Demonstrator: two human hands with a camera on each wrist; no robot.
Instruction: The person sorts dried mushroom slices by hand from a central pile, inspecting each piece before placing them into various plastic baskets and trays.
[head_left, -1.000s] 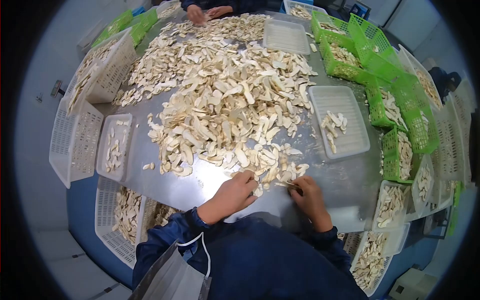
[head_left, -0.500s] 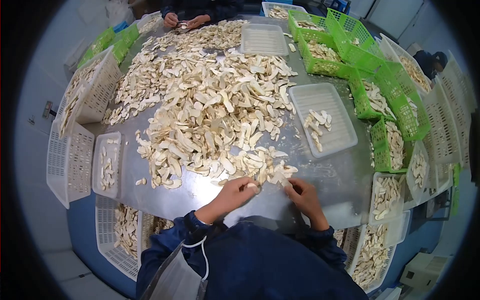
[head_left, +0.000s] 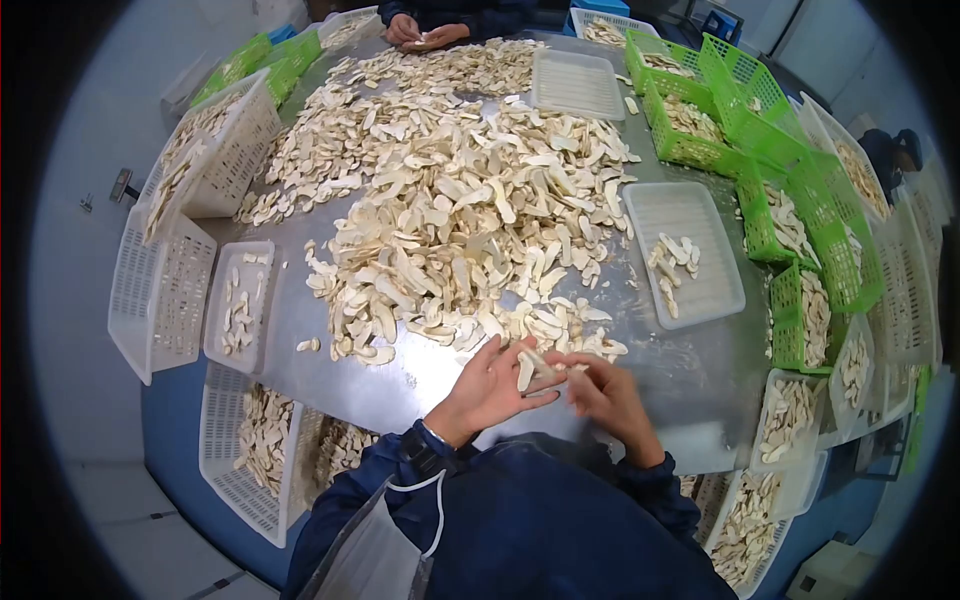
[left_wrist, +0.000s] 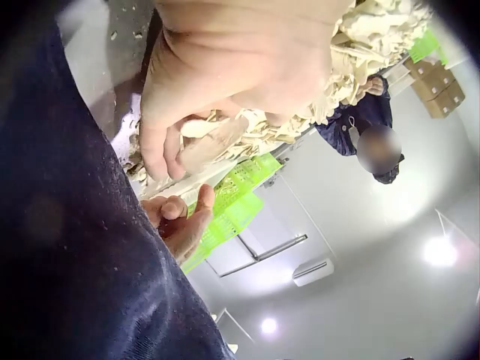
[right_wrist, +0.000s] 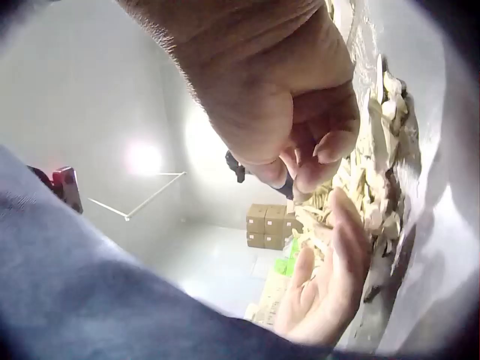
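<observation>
Head view shows the sorting step: the left hand (head_left: 492,385), palm up with fingers relaxed, carries a mushroom slice (head_left: 526,371) above the desk (head_left: 690,375) edge; the right hand (head_left: 598,392) pinches its far end. Next comes judging it and choosing a tray.

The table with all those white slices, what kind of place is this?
Probably a food sorting workshop. A metal table carries a big pile of pale slices, green baskets and white trays hold sorted ones, and another worker's hands sort opposite.
</observation>
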